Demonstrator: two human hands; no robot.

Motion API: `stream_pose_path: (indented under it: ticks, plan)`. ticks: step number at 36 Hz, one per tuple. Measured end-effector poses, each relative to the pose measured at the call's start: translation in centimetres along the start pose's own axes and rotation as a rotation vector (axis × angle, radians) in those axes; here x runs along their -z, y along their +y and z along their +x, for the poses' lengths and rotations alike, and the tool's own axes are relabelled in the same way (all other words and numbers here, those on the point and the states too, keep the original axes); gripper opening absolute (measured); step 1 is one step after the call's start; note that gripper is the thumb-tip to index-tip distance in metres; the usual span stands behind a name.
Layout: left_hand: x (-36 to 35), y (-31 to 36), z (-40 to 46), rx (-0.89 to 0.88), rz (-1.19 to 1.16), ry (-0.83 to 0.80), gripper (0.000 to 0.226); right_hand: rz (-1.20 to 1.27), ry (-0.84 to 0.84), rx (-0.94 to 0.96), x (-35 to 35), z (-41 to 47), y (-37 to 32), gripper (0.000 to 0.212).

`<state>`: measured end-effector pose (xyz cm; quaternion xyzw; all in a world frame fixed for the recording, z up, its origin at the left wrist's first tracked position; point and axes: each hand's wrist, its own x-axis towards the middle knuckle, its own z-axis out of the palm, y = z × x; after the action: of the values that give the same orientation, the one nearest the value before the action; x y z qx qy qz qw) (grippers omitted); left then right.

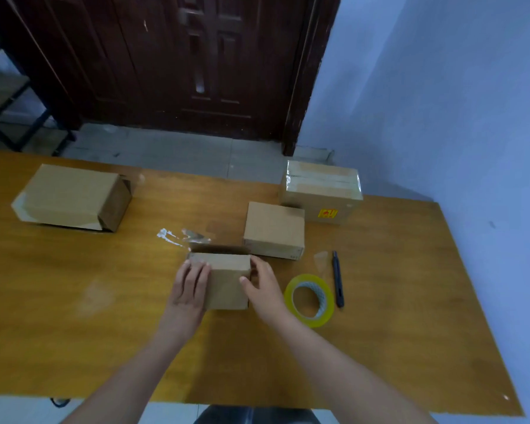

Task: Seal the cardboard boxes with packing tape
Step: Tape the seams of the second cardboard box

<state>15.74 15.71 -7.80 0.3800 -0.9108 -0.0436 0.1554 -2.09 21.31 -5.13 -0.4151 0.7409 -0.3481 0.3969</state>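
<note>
1. Your left hand (190,284) lies flat against the left side of the small cardboard box (227,278) in front of you, its fingers (196,267) straight and reaching up to the box's top edge.
2. Your right hand (262,286) cups the right side of the same box, with the fingers curled over the far right corner and the thumb pressing on the top face, so it is grasping the box.
3. This box sits on the desk (74,301) near its front-middle, and its far flap (219,248) stands open behind your fingertips.
4. A scrap of clear tape (182,235) lies crumpled on the desk just beyond the box, to the left.
5. The roll of yellow packing tape (309,300) lies flat just to the right of your right hand, with a dark utility knife (337,278) beside it.
6. A second small box (274,229), closed, sits behind and to the right, touching or nearly touching the taped box (320,191) with a yellow label at the far right.
7. A larger cardboard box (71,197) lies on its side far left, well apart from the rest.
</note>
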Motion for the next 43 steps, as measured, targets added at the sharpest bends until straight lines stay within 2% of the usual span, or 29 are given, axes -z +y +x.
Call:
stream_pose_path:
  ticks: [2, 6, 10, 14, 18, 23, 25, 27, 30, 32, 34, 39, 43]
  plan:
    - [-0.9, 0.6, -0.9, -0.053, -0.02, -0.019, 0.071, -0.025, 0.042, 0.049, 0.3, -1.0, 1.1, 0.044]
    - [-1.7, 1.5, -3.1, -0.039, -0.006, -0.051, 0.082, -0.13, 0.049, 0.132, -0.1, -3.1, 2.8, 0.039]
    - [-0.7, 1.5, -4.8, -0.079, 0.031, -0.03, 0.057, -0.22, -0.012, 0.128, -0.2, -5.0, 3.3, 0.036]
    - [0.0, 1.3, -4.8, -0.111, 0.102, -0.029, 0.046, -0.179, -0.078, 0.122, 1.1, -5.8, 3.3, 0.03]
    - [1.1, 2.1, -3.1, -0.052, 0.17, -0.032, 0.044, -0.104, 0.117, 0.071, 4.8, -4.5, 2.6, 0.026]
    - [2.1, 3.1, -1.8, 0.038, 0.181, 0.019, 0.058, -0.119, 0.355, -0.237, 10.8, -1.0, 5.1, 0.031]
    - [2.4, 3.4, -1.5, 0.051, 0.178, 0.035, 0.064, -0.093, 0.33, -0.381, 12.4, 0.2, 6.7, 0.038]
    - [2.7, 3.6, -1.1, 0.043, 0.169, 0.058, 0.064, -0.121, 0.232, -0.478, 13.0, 1.1, 8.3, 0.046]
    - [3.3, 3.8, -0.6, 0.061, 0.128, 0.082, 0.051, -0.349, 0.041, -0.479, 12.8, 1.8, 9.7, 0.062]
    - [3.5, 4.0, -0.5, 0.083, 0.103, 0.085, 0.045, -0.325, -0.013, -0.457, 12.2, 1.8, 10.0, 0.068]
    - [3.7, 4.2, -0.3, 0.1, 0.092, 0.091, 0.044, -0.326, -0.025, -0.424, 11.8, 1.7, 10.0, 0.064]
    - [4.4, 5.0, 0.6, 0.122, 0.015, 0.117, 0.05, -0.41, 0.067, -0.374, 11.4, 1.5, 10.3, 0.035]
    - [5.0, 7.1, 2.4, 0.089, -0.119, 0.137, 0.049, -0.492, 0.067, -0.38, 11.4, 0.3, 10.1, 0.043]
